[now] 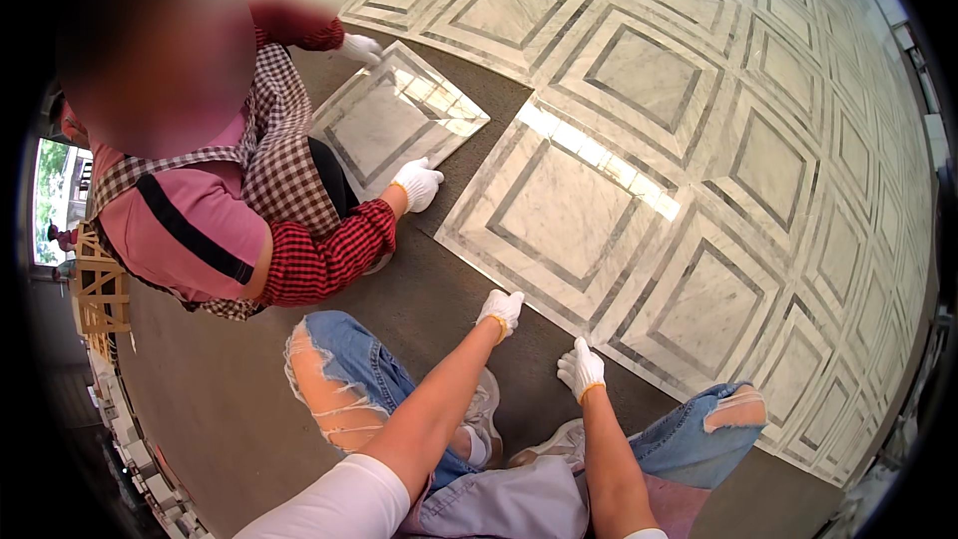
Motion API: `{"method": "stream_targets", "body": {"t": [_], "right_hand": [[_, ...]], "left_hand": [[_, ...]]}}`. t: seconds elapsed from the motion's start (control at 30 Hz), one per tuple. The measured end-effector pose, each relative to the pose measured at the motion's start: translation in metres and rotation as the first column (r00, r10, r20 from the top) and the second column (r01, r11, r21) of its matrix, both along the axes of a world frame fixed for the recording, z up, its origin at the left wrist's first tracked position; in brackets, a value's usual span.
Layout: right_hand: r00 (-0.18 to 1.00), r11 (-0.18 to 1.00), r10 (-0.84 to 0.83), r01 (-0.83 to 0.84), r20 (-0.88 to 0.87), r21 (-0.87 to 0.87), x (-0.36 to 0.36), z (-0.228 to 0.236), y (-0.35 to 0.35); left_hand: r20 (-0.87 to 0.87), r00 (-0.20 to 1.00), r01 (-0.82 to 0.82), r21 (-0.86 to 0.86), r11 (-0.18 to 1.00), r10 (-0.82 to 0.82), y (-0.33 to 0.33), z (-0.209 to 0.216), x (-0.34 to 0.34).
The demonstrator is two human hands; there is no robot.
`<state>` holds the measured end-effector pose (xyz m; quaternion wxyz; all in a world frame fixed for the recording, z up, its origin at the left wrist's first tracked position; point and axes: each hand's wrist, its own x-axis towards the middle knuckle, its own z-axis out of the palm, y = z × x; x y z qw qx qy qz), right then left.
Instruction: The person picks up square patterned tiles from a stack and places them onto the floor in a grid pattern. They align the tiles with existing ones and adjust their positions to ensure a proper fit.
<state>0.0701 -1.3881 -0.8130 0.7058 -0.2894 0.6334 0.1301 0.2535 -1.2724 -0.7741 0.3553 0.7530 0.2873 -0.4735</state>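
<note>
My left hand (pixel 502 315), in a white knit glove with a yellow cuff, is closed with its fingers curled at the near edge of a square marble tile (pixel 564 202). Nothing shows in its grip. My right hand (pixel 582 370), gloved the same way, is also closed; one digit points up to the tile's edge near its lower corner. The tile is pale, with a dark grey square border, and lies against other patterned tiles (pixel 699 309). On the left, a co-worker's gloved hands (pixel 417 185) rest at the sides of a separate tilted tile (pixel 384 125).
The co-worker (pixel 289 130), in a checked apron and red checked sleeves, crouches close on my left. Bare grey floor (pixel 220 399) surrounds us. The laid tiles spread far and right, reflecting window light. A wooden crate (pixel 100 284) stands at the far left.
</note>
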Motion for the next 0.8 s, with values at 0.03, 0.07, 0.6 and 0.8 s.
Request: {"method": "stream_targets", "body": {"t": [0.03,0.07,0.6,0.8], "right_hand": [[1.0,1.0,-0.022,0.022,0.018,0.002,0.0,0.001,0.001],[0.998,0.999,-0.043,0.043,0.036,0.005,0.001,0.002,0.003],[0.885,0.913,-0.409,0.396,0.222,0.1,0.009,-0.013,0.011],[0.873,0.903,-0.427,0.427,0.236,0.053,0.011,-0.009,0.017]], "left_hand": [[-0.022,0.999,-0.041,-0.072,0.997,0.04,0.003,-0.008,0.0],[-0.047,0.996,-0.085,-0.144,0.986,0.079,0.006,-0.016,0.0],[-0.015,0.99,-0.137,-0.266,0.954,0.138,0.024,-0.051,-0.004],[-0.007,0.982,-0.181,-0.297,0.937,0.187,0.025,-0.05,-0.007]]}}
